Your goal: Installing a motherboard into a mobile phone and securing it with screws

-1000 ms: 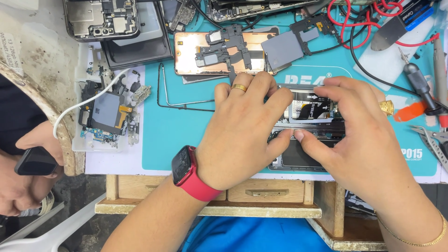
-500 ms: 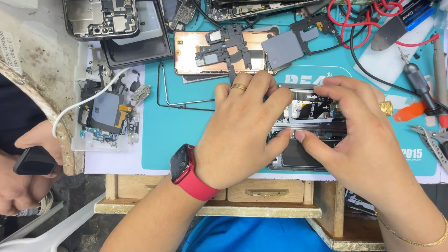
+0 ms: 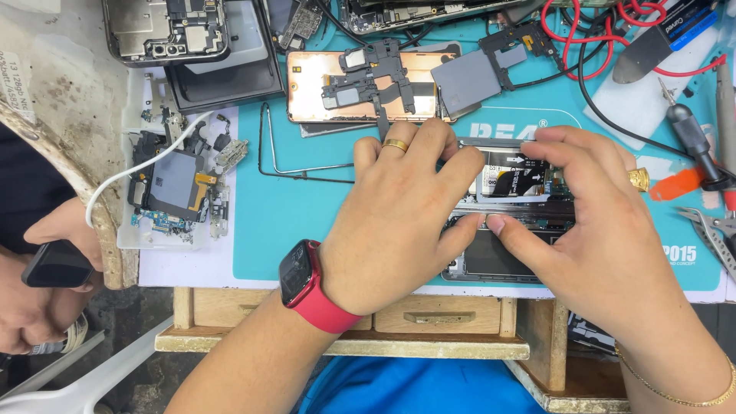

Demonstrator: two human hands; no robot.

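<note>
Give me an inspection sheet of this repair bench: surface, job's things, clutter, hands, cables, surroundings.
Surface: teal rubber work mat on a wooden bench.
Job's things: opened black smartphone, internals exposed, lying flat on the mat.
Clutter: copper-coloured phone back plate; white parts tray of small components; thin metal frame; black screwdriver.
Hands: left hand and right hand both rest on the phone, fingertips pressing it.
Cables: red wire; white cable.
Surroundings: another person's hand holding a dark phone, left edge.
</note>
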